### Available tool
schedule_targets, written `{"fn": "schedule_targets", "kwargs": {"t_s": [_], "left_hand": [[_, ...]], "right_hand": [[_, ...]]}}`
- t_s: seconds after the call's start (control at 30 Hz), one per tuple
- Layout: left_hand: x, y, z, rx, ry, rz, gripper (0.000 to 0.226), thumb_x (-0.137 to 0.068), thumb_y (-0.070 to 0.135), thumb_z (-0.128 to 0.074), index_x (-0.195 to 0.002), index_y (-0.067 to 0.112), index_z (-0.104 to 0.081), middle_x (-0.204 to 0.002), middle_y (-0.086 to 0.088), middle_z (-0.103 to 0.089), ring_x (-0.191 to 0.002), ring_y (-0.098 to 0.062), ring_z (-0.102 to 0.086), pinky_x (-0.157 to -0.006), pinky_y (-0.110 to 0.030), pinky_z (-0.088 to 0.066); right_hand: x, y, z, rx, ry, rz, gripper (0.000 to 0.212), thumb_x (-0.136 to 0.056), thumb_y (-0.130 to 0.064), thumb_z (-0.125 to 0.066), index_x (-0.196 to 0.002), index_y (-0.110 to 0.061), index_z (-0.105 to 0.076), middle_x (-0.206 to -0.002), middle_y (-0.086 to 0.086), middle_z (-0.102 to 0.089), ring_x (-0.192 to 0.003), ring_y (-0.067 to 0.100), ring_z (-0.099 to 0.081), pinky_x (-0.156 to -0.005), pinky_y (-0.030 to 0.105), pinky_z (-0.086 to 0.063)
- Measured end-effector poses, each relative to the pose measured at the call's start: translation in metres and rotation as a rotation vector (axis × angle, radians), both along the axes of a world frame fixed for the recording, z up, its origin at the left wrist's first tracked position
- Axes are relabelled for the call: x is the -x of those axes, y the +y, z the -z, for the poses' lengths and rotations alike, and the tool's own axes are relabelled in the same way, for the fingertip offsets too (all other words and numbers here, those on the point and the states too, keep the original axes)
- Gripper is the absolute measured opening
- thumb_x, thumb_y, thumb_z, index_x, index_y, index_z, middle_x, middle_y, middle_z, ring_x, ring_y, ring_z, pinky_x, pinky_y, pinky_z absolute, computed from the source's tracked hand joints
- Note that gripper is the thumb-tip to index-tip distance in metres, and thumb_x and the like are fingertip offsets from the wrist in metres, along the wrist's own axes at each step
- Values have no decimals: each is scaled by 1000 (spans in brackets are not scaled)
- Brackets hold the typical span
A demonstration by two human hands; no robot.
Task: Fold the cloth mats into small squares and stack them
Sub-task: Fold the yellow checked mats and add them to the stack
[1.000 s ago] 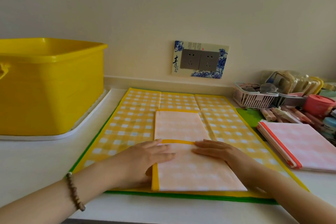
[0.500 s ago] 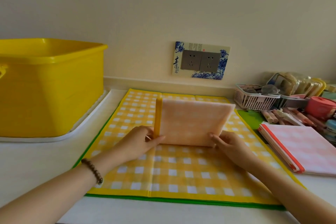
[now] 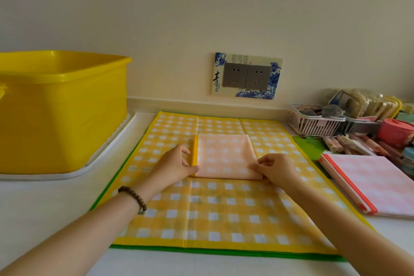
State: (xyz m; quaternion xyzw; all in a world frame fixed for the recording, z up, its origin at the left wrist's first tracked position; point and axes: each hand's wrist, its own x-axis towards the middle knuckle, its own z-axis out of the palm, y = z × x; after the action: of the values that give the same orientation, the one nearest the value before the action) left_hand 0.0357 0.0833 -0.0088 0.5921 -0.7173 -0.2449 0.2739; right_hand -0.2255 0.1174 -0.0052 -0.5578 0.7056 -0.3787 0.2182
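A: At which step is the person now?

B: The folded mat (image 3: pixel 226 157), peach with pale checks and a yellow border on its left edge, lies flat as a small square. It sits on the big yellow checked mat (image 3: pixel 224 213), a little toward 12 o'clock from its middle. So the folding of this one looks finished, and the stacking is not yet done.

A: And the hands?

B: The right hand (image 3: pixel 276 167) pinches the near right corner between thumb and fingertips. The left hand (image 3: pixel 177 164) curls its fingers at the yellow border. It seems to hold that edge, but the palm hides the corner, so this is less sure.

A: Where should the square go?

B: Most likely to the pink stack (image 3: pixel 376 184) of folded mats at 3 o'clock on the worktop (image 3: pixel 44 204), well apart from the square. The next move calls for lifting it with both hands, keeping the layers together so they do not fall open, and laying it on top with the edges in line.

A: And after that?

B: The yellow checked mat, and the green mat (image 3: pixel 224 251) under it, are still spread out and wait to be folded.
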Motion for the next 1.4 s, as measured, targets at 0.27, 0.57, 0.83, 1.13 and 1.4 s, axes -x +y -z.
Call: {"fn": "schedule_targets", "kwargs": {"t_s": [0.27, 0.57, 0.83, 1.13, 1.4], "left_hand": [[26, -7, -8, 153, -160, 108, 46, -96, 28, -46, -141, 19, -40, -146, 1, -37, -133, -17, -35, -108, -30, -31], [33, -10, 13, 73, -455, 159, 49, -104, 27, -20, -151, 15, -16, -160, -1, -8, -147, -18, -7, -119, -35, -8], [33, -14, 17, 110, -570, 163, 50, -103, 28, -18, -151, 16, -15, -160, 0, -9, -146, -19, -7, -118, -37, -9], [37, -23, -1, 52, -628, 152, 46, -101, 31, -24, -143, 14, -34, -152, -4, -30, -138, -22, -26, -113, -38, -21], [48, -64, -4, 74, -434, 188, 49, -103, 25, -18, -151, 14, -17, -160, -3, -10, -147, -20, -8, -118, -38, -13]], "right_hand": [[-3, -8, -8, -113, 0, 43, 37, -74, -27, -78, -102, -14, -58, -75, -1, -62, -61, 15, -57, -53, 26, -41], [-84, -24, -4, 33, 592, -195, 47, -100, -32, -32, -145, -16, -33, -151, 2, -32, -136, 19, -34, -110, 32, -27], [-93, -47, 16, -179, 692, -334, 54, -101, -37, -17, -151, -16, -11, -159, 0, -5, -146, 16, -3, -118, 37, -2], [-17, -34, 16, -253, 700, -219, 69, -96, -57, -17, -152, -19, -2, -159, -3, 2, -146, 12, 1, -119, 32, 0], [-18, -35, 16, -273, 707, -231, 68, -97, -55, -17, -151, -18, 0, -159, -3, 4, -147, 14, 3, -119, 35, 2]]}}
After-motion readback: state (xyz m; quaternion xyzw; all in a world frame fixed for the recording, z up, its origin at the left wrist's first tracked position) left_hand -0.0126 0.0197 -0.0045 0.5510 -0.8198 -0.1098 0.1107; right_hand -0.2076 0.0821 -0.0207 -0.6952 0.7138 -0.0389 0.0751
